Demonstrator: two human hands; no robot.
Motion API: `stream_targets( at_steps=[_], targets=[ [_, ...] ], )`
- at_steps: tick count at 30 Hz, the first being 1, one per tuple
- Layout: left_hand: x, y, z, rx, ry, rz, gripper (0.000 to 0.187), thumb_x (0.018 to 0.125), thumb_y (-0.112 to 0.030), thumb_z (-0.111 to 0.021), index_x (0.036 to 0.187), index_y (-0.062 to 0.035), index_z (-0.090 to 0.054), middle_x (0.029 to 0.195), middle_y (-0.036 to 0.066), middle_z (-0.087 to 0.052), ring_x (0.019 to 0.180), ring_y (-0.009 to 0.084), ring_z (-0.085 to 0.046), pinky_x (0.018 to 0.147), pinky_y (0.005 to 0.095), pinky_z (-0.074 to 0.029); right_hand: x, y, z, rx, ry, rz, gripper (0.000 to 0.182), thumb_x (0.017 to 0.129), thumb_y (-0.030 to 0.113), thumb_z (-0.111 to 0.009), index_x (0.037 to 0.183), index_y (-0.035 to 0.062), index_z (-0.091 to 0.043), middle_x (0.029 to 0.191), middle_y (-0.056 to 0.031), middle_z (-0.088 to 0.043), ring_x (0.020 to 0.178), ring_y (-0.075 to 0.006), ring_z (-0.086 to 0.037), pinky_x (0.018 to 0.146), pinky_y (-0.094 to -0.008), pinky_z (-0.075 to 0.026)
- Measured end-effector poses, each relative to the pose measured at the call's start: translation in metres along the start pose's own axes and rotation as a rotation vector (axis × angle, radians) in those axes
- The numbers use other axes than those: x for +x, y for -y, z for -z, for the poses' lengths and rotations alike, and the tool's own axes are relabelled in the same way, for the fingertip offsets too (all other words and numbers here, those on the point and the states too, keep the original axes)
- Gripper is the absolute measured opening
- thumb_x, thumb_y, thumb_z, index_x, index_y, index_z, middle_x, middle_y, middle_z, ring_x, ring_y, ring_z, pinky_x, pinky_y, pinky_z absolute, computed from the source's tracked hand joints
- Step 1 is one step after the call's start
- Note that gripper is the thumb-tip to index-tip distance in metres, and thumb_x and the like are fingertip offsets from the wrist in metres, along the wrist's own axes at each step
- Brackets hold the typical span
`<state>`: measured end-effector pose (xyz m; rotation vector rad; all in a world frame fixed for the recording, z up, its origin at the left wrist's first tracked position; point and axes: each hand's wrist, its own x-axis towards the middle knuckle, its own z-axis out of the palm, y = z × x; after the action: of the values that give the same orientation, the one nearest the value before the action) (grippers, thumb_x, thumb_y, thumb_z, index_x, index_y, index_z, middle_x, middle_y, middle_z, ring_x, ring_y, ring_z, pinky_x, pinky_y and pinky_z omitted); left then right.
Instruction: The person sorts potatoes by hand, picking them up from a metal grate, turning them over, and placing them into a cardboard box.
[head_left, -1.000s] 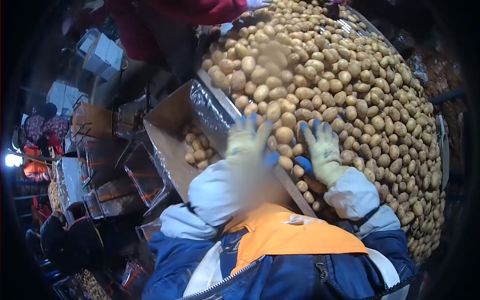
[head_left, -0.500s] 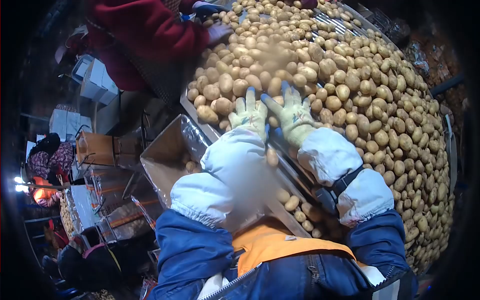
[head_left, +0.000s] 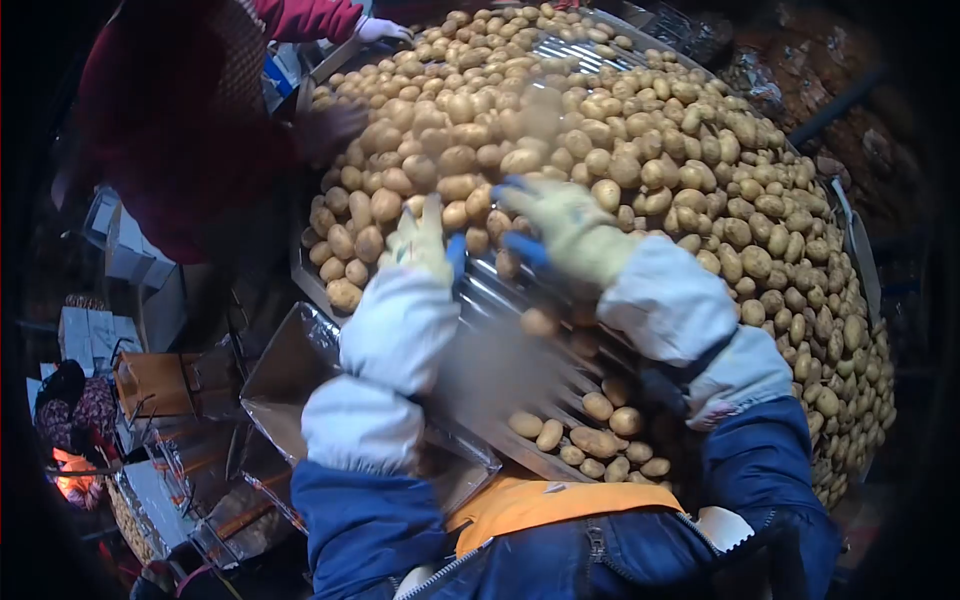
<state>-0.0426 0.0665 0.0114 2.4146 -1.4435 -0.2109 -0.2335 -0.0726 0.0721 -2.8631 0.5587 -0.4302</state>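
Potatoes (head_left: 640, 150) cover a metal sorting table in a thick layer. My left hand (head_left: 420, 245), in a cream glove with blue fingertips, lies open at the near edge of the pile, its fingers touching potatoes. To its right is my right hand (head_left: 570, 225), in a matching glove and slightly blurred. Its fingers and thumb are apart and point left toward potatoes, with none visibly gripped. Bare metal slats (head_left: 490, 290) show between and below my hands. Several loose potatoes (head_left: 595, 440) lie close to my body; a blurred potato (head_left: 538, 322) is below my right hand.
At the left, a person in a dark red sleeve (head_left: 310, 18) works over the pile with both hands. A plastic-lined box (head_left: 290, 375) stands below my left forearm. White boxes (head_left: 130, 240) and other people are further left. The table's metal rim (head_left: 305, 265) borders the potatoes.
My hands have moved apart, and the right one has turned to point left. More potatoes lie on the slats near my body. The view has shifted, and the other person's hands have separated.
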Motion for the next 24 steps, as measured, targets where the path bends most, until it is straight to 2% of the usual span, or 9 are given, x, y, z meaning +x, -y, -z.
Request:
stream_targets(
  at_steps=[2,4,6,8,10,18,20,22,24],
  targets=[
    [-0.031,-0.029,0.007,0.198,-0.054,-0.003,0.080,0.091,-0.039,-0.075,0.159,-0.0149,-0.037,0.149,0.030,-0.048,0.136,0.0514,-0.045,0.104,0.0578,-0.045,-0.013,-0.048,0.030,-0.038,-0.071,-0.105,0.052,0.092,0.037,-0.075,0.135,0.0104,-0.064,0.118,-0.0210,-0.072,0.108,-0.0356,-0.071,0.095,-0.0482,-0.055],
    [-0.035,-0.055,0.011,0.112,-0.054,-0.174,0.067,0.090,-0.033,-0.073,0.147,-0.0055,-0.049,0.145,0.029,-0.051,0.131,0.0504,-0.048,0.100,0.0616,-0.046,-0.017,-0.087,0.065,0.177,0.074,-0.673,0.064,0.091,0.040,-0.077,0.143,0.0068,-0.058,0.122,-0.0187,-0.072,0.105,-0.0312,-0.072,0.089,-0.0430,-0.057],
    [-0.010,-0.081,-0.001,-0.203,0.074,-0.394,0.063,0.089,-0.031,-0.072,0.141,-0.0004,-0.053,0.139,0.029,-0.055,0.130,0.0476,-0.049,0.098,0.0612,-0.046,-0.039,-0.148,0.063,0.139,0.033,-0.686,0.067,0.094,0.044,-0.074,0.146,0.0061,-0.056,0.123,-0.0173,-0.072,0.097,-0.0279,-0.072,0.082,-0.0405,-0.057],
    [0.022,-0.117,-0.025,-0.387,-0.029,-0.584,0.064,0.088,-0.034,-0.072,0.138,0.0015,-0.054,0.135,0.027,-0.058,0.127,0.0464,-0.051,0.101,0.0610,-0.044,-0.043,-0.150,0.062,0.477,0.127,-0.791,0.070,0.095,0.050,-0.070,0.152,0.0135,-0.051,0.133,-0.0188,-0.067,0.113,-0.0314,-0.069,0.096,-0.0413,-0.055],
    [0.055,-0.151,-0.051,-0.331,-0.252,-0.714,0.066,0.088,-0.039,-0.072,0.136,0.0016,-0.054,0.135,0.025,-0.058,0.122,0.0470,-0.055,0.108,0.0613,-0.038,-0.033,-0.149,0.057,-0.170,0.234,-0.512,0.070,0.096,0.056,-0.065,0.152,0.0163,-0.052,0.140,-0.0196,-0.063,0.127,-0.0350,-0.062,0.108,-0.0452,-0.048],
    [0.037,-0.178,-0.013,-0.021,0.140,-0.523,0.063,0.089,-0.056,-0.067,0.130,-0.0083,-0.063,0.127,0.021,-0.066,0.128,0.0397,-0.054,0.112,0.0592,-0.030,-0.049,-0.151,0.033,0.000,0.204,-0.706,0.080,0.087,0.065,-0.067,0.147,0.0129,-0.056,0.126,-0.0233,-0.071,0.116,-0.0415,-0.068,0.101,-0.0464,-0.053],
    [0.022,-0.159,-0.026,-0.018,0.381,-0.474,0.054,0.090,-0.057,-0.065,0.119,-0.0116,-0.072,0.123,0.018,-0.069,0.130,0.0397,-0.052,0.113,0.0587,-0.030,-0.062,-0.120,0.037,0.119,0.340,-0.577,0.082,0.084,0.065,-0.070,0.143,0.0106,-0.058,0.133,-0.0233,-0.067,0.120,-0.0400,-0.066,0.101,-0.0455,-0.053],
    [-0.002,-0.122,-0.068,-0.154,0.060,-0.570,0.051,0.095,-0.056,-0.061,0.116,-0.0112,-0.073,0.119,0.015,-0.070,0.125,0.0373,-0.056,0.114,0.0600,-0.029,-0.075,-0.071,0.050,0.285,0.346,-0.545,0.080,0.084,0.065,-0.071,0.144,0.0142,-0.058,0.141,-0.0218,-0.062,0.125,-0.0392,-0.063,0.103,-0.0461,-0.052],
    [-0.026,-0.115,-0.042,-0.059,0.110,-0.607,0.048,0.099,-0.054,-0.057,0.114,-0.0115,-0.073,0.116,0.014,-0.069,0.121,0.0354,-0.059,0.114,0.0640,-0.028,-0.096,-0.039,0.052,0.106,0.475,-0.605,0.077,0.084,0.063,-0.073,0.145,0.0173,-0.058,0.146,-0.0211,-0.057,0.125,-0.0386,-0.063,0.103,-0.0476,-0.052]
  ],
)
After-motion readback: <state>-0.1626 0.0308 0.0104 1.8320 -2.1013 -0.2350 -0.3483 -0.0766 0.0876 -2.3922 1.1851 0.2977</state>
